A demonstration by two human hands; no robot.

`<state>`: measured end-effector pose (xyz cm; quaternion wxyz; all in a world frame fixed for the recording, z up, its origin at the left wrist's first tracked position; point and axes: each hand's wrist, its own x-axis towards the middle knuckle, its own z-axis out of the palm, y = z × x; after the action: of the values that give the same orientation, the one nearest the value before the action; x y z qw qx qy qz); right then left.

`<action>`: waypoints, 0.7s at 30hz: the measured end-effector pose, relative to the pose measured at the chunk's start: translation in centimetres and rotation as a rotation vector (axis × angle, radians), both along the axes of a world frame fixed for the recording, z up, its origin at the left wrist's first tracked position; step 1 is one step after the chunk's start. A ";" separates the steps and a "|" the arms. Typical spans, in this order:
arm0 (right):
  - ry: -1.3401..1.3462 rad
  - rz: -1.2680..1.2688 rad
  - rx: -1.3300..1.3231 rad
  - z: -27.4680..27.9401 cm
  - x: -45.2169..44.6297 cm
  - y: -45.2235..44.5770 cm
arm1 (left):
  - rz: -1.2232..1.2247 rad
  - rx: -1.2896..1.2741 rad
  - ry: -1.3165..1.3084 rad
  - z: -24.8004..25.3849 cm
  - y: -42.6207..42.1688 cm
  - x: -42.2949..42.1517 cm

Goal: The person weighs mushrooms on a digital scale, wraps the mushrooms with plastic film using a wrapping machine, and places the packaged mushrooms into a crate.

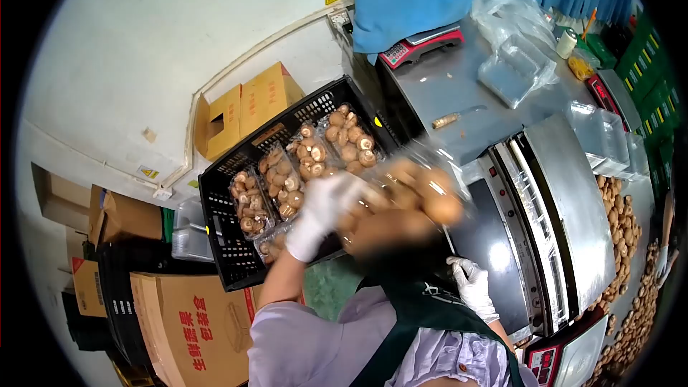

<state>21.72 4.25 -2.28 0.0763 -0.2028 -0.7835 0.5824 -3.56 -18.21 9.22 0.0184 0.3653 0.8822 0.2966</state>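
Observation:
My left hand (326,211), in a white glove, grips a clear plastic tray of mushrooms (405,197) at its near-left side. The tray is tilted and blurred by motion, held up close to the camera. Beneath it stands a black crate (222,258) with several film-wrapped mushroom packs (283,183) inside. My right hand (474,287), also gloved, rests beside the dark plate (494,244) of a wrapping machine, its fingers loosely bent and apart. I see nothing in it.
A steel table (423,93) carries a knife (459,116), a red scale (423,46) and empty clear trays (516,68). Loose mushrooms (620,236) lie at the right, near another person's gloved hand (663,264). Cardboard boxes (190,322) stand at the left.

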 end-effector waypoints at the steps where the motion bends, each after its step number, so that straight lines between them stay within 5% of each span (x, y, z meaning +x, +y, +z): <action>1: 0.028 -0.012 0.011 -0.6 0.1 0.0 | 0.175 0.274 -0.211 -1.2 -1.6 -2.2; 7: -0.053 -0.038 -0.113 0.5 -0.4 0.2 | 0.447 0.041 -0.417 -10.4 -8.2 -9.5; 10: -0.047 -0.047 -0.076 0.4 -0.5 0.2 | 0.369 -0.371 -0.365 -13.3 -5.3 -6.6; 16: -0.094 -0.090 -0.063 0.1 -0.8 0.0 | 0.323 -0.823 -0.092 -11.2 -2.3 -4.6; 19: -0.127 -0.065 -0.033 1.7 -1.0 0.1 | 0.276 -0.772 0.146 -10.7 -1.5 -4.2; 21: -0.041 -0.020 0.035 0.9 -0.5 0.2 | 0.114 -0.330 0.282 -9.3 0.2 -2.9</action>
<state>21.18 4.49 -1.39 0.0698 -0.2213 -0.7927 0.5637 -6.50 -18.05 -0.07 -0.0623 0.3446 0.9318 0.0951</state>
